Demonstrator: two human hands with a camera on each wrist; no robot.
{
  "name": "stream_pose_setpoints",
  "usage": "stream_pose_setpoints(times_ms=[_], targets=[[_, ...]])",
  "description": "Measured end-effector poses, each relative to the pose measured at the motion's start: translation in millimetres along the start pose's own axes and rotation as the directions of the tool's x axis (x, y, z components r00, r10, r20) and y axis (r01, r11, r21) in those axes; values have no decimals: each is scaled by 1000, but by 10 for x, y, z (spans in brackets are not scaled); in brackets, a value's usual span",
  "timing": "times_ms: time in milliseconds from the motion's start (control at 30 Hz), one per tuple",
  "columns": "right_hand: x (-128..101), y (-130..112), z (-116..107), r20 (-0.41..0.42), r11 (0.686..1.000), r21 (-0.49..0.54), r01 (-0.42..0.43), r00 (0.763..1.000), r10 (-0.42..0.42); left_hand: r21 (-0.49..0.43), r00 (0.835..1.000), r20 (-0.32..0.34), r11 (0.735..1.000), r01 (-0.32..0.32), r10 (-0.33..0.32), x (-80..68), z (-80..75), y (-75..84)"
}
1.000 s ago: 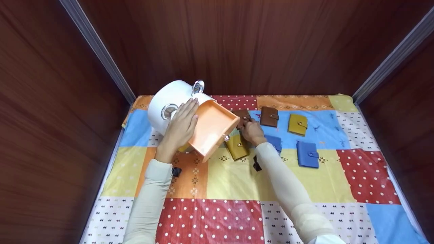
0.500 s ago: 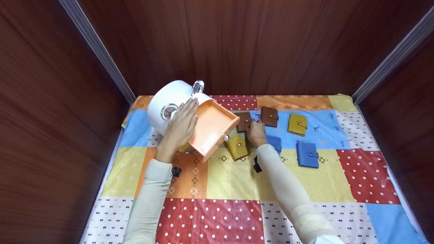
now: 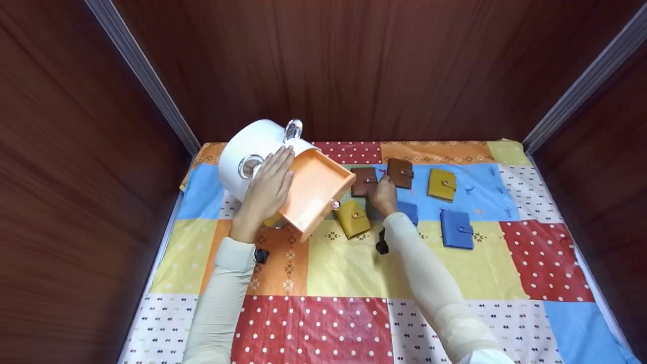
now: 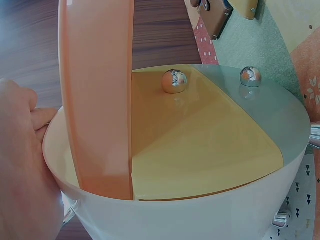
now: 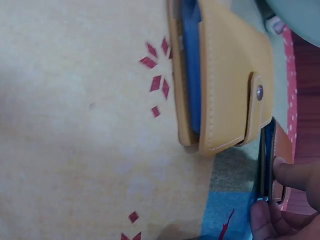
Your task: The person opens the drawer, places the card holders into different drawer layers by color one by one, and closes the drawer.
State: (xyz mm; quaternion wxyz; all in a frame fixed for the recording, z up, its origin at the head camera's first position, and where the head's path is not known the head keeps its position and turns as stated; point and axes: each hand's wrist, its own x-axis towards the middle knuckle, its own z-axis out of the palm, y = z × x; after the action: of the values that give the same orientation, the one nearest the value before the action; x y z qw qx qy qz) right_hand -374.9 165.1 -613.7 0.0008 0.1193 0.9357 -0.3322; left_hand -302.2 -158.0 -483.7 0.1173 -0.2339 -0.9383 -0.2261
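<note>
My left hand (image 3: 270,189) lies with straight fingers against the round white box (image 3: 258,134), whose orange drawer (image 3: 314,189) is swung out with nothing in it. The left wrist view shows a yellow drawer (image 4: 200,155) and a grey-green drawer (image 4: 250,112), each with a round silver knob. My right hand (image 3: 383,196) is at the strap end of a brown card wallet (image 3: 363,182) lying on the cloth. In the right wrist view the thumb presses on its cover (image 5: 284,145) and the other fingers curl at its end. A yellow card wallet (image 5: 235,80) lies nearer.
A second brown wallet (image 3: 400,173) lies just behind my right hand. Farther right are a yellow wallet (image 3: 441,184) and a blue wallet (image 3: 457,230); another blue wallet (image 3: 408,212) is partly behind my right wrist. Dark wood panels (image 3: 323,71) enclose the patchwork cloth (image 3: 313,328).
The brown wallet at my right hand has shifted toward me and straightened. My right hand has moved slightly right, to its strap end. The left hand has stayed on the box.
</note>
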Motion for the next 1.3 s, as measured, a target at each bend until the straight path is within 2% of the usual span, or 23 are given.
stream_pose_setpoints(times_ms=[67, 200, 267, 300, 467, 700, 800, 833, 1033, 1167, 1300], targets=[[88, 62, 49, 29, 998, 61, -26, 999, 24, -1, 1000, -3, 1000, -1, 1, 1, 1, -3], [119, 58, 28, 89, 980, 167, -109, 992, 95, 0, 1000, -1, 1000, 2, -2, 5, 2, 5], [112, 55, 6, 104, 970, 204, -130, 988, 110, 0, 1000, 4, 1000, 3, -3, 11, 3, 10], [20, -22, -69, 101, 969, 203, -143, 987, 125, 2, 1000, 9, 1000, 3, -3, 15, 4, 12], [-44, -39, -114, 99, 961, 238, -142, 988, 121, 3, 1000, 13, 1000, -2, 2, 28, 3, 16], [22, 43, -48, 122, 919, 355, -172, 983, 137, 2, 1000, 20, 1000, 7, -8, 24, 7, 20], [21, 32, -37, 113, 914, 364, -181, 982, 150, 2, 1000, 17, 1000, 10, -10, 20, 5, 19], [-38, -48, -80, 97, 922, 340, -186, 982, 162, 1, 1000, 11, 1000, 7, -7, 19, 0, 20], [-24, -60, -78, 35, 937, 308, -168, 986, 166, -9, 1000, -14, 1000, -11, 10, 18, -13, 17], [-2, -47, -97, 34, 938, 294, -185, 982, 184, -7, 1000, -2, 1000, 4, -4, 19, -7, 11], [37, -39, -133, 52, 925, 309, -222, 975, 217, -5, 1000, 6, 1000, 14, -14, 21, -9, 5]])
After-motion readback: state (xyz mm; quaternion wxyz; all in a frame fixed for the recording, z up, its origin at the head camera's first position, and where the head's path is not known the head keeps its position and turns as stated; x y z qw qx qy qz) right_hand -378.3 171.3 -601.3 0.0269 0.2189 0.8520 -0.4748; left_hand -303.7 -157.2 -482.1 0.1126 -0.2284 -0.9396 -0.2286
